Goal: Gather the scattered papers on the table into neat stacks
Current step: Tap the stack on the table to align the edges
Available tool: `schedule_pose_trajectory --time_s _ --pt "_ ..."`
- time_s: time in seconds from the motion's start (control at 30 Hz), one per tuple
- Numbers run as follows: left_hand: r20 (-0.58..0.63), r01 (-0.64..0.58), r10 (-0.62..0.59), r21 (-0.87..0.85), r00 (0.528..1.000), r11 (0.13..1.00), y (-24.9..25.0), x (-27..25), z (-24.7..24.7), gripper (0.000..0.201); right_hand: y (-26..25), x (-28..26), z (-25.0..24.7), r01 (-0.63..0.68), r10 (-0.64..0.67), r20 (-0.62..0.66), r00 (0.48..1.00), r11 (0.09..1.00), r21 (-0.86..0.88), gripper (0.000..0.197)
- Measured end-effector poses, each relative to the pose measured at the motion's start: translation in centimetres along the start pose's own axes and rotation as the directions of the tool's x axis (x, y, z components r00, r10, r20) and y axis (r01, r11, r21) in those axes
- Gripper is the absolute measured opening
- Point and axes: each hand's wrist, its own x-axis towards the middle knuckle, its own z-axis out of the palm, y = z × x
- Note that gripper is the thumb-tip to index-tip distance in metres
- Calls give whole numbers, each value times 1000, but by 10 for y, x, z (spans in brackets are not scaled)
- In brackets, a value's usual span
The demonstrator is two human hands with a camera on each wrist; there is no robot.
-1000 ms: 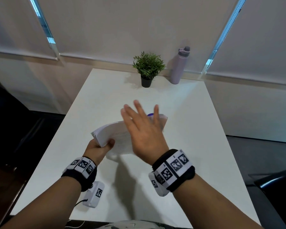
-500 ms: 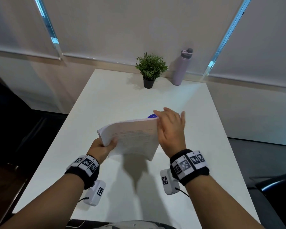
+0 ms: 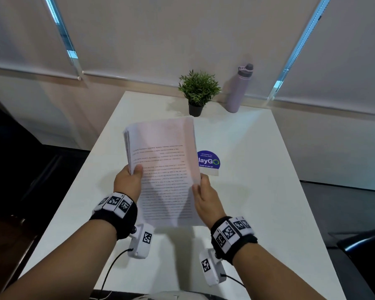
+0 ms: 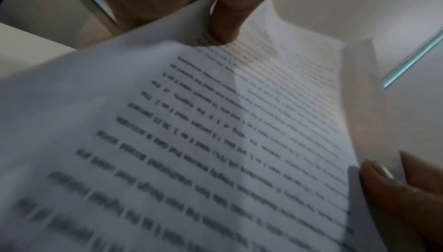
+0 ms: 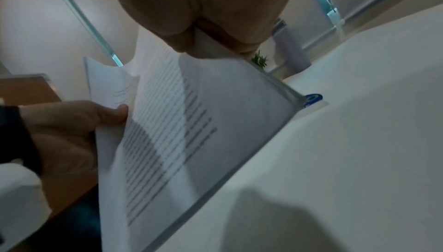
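Note:
A thick stack of printed papers (image 3: 164, 169) is held up above the white table (image 3: 258, 191), tilted toward me with the text side up. My left hand (image 3: 128, 182) grips its left edge, thumb on the top sheet. My right hand (image 3: 206, 198) grips the right edge, thumb on top. In the left wrist view the papers (image 4: 215, 142) fill the frame, with my left thumb (image 4: 227, 19) pressed on them. The right wrist view shows the stack (image 5: 187, 133) from the side, its lower edge close over the table. The fingers under the stack are hidden.
A round blue sticker (image 3: 208, 160) lies on the table just right of the stack. A small potted plant (image 3: 198, 92) and a lilac water bottle (image 3: 239, 88) stand at the far edge. A dark chair (image 3: 366, 245) is at the right.
The stack has turned from lying sideways to upright lengthwise and risen. My right hand has moved from flat against its right side to gripping the right edge; the blue sticker is now uncovered.

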Motion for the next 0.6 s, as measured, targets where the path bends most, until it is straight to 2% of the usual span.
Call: schedule_pose_trajectory --time_s 0.1,0.23,0.33,0.43,0.47,0.53,0.6 --pt "49 90 -93 49 994 995 -11 10 -7 15 8 5 5 -92 95 -41 995 992 87 20" --pt "100 171 -183 119 978 978 -27 8 -17 30 11 22 4 -216 255 -122 959 939 267 17" --pt "194 320 -296 -102 935 942 -38 -3 -15 35 5 38 -2 -245 331 -192 924 898 366 20" --pt "294 419 -321 -384 900 823 -39 -15 -11 31 -4 52 -3 -270 376 -215 902 876 399 18" --pt "333 432 -307 -426 892 795 -39 -18 -9 32 -7 56 -3 -275 387 -218 896 868 413 17" --pt "415 435 -258 -420 872 796 -37 -24 -4 29 -14 62 -3 -271 396 -213 893 852 447 16" --pt "394 391 -234 -385 889 836 -35 -25 4 26 -19 66 -2 -255 377 -202 904 854 453 14"
